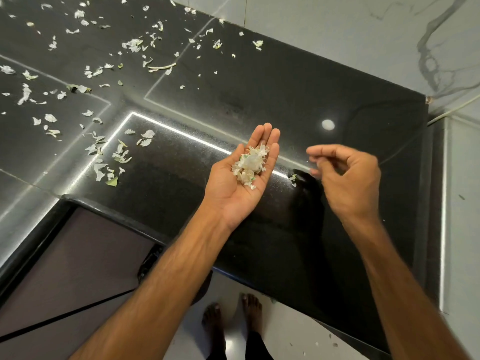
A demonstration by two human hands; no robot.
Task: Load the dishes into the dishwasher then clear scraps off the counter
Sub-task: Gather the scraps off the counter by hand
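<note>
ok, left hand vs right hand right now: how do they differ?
The left hand lies palm up, flat and open, cupping a pile of scraps. The right hand is palm down, fingers curled in a pinch, motion-blurred; whether it holds anything is unclear. Both are bare and hover over the black counter.

I'm looking down into a home kitchen. A glossy black stone counter (285,94) turns a corner, mirroring strip lights and one round lamp, and backs onto white marble-veined wall tiles (363,35). Pale vegetable scraps (98,152) lie strewn over the counter. Below its edge sit flat dark cabinet fronts (78,255), and bare feet (233,318) stand on a white tiled floor (285,331).
</note>
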